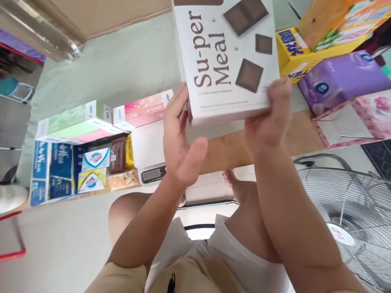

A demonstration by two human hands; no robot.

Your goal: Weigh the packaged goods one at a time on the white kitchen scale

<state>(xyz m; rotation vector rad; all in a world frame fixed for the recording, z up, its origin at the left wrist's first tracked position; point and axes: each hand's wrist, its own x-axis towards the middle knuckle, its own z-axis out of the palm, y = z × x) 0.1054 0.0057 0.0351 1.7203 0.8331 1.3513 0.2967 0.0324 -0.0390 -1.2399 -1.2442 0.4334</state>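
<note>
A white box (227,69) printed "Su-per Meal" with brown chocolate squares is raised between both my hands. At its lower left edge, my left hand (180,142) presses its fingers against the side, the thumb standing away from the box. My right hand (271,114) grips the lower right corner, thumb on the front face and fingers underneath. Just left of my left hand lies a white kitchen scale (149,146) with a grey display. Beside it are a pink box (142,110) and a green box (76,124).
Blue packs (61,162), soap boxes (96,158) and small snack packs (118,154) fill the left front of the table (128,61). To the right stand a yellow box (293,57), a purple tissue pack (345,79) and a pink floral bag (354,120). A fan (345,211) is at lower right.
</note>
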